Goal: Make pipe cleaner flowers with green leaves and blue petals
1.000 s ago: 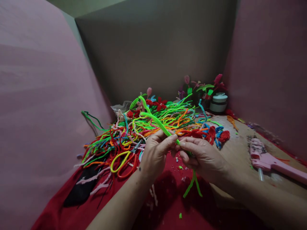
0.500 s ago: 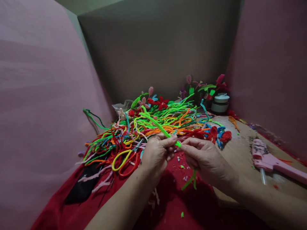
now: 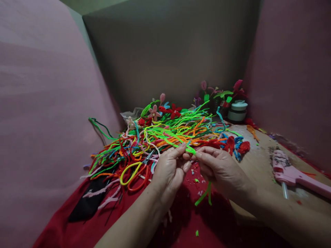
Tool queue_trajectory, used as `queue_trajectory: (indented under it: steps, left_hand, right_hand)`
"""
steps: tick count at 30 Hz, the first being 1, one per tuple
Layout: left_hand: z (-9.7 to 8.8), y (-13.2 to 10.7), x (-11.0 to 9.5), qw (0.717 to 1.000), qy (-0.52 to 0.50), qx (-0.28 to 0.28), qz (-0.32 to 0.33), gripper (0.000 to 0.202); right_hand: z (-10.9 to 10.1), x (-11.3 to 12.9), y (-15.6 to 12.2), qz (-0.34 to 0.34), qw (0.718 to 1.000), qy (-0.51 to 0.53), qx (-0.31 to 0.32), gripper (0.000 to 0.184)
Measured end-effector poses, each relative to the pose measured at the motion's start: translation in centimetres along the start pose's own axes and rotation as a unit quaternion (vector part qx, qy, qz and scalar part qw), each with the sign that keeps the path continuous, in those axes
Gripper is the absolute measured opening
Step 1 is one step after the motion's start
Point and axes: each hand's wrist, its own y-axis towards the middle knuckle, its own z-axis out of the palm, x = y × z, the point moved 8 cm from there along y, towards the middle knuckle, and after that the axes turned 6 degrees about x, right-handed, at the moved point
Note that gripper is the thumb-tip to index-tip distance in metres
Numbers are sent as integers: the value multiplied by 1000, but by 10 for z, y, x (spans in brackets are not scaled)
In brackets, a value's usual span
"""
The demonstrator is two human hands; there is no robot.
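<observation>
A pink wall (image 3: 49, 103) stood on the far left. Next to it, a flat black thing (image 3: 82, 208) lay on a red cloth (image 3: 62, 220), with pale pink fuzzy sticks (image 3: 110, 201) close by. Then came a big messy pile of fuzzy sticks (image 3: 119, 148) (green, orange, red, yellow and more). Scissors (image 3: 139, 181) with one yellow loop and one red loop lay at the front of the pile. A pink flower (image 3: 154, 113) and a red flower (image 3: 174, 111) sat at the back of it.

The left hand (image 3: 169, 168) was partly curled, with its thumb by a bright green stick (image 3: 191, 150); how tightly it held on, one cannot tell. The green stick was in front of the pile, between the two hands. The right hand (image 3: 218, 167) pinched the near end of it with thumb and finger. Two green ends (image 3: 205, 196) hung below the right hand, but one cannot tell if they were part of the same stick.

Past that hand, red and blue fuzzy bits (image 3: 239, 148) lay on the brown table (image 3: 261, 144). A jar (image 3: 237, 112) with a pale lid stood behind them. On the far right lay a pink glue gun (image 3: 287, 172).
</observation>
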Motion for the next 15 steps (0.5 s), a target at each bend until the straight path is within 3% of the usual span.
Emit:
queue_trajectory:
  steps: [4, 8, 12, 15]
  left_hand:
    - [11, -3, -10, 996, 2, 72, 51, 18]
    - [26, -12, -25, 970, 148, 157, 111, 3]
    - [39, -21, -44, 881, 377, 206, 200, 16]
    - [44, -25, -55, 820, 459, 216, 267, 17]
  right_hand:
    - [-5, -7, 2, 24, 998, 55, 2, 17]
    - [-6, -11, 3, 59, 994, 90, 16, 17]
    - [-5, -11, 3, 86, 991, 97, 44, 16]
    - [-3, -9, 1, 95, 989, 87, 67, 15]
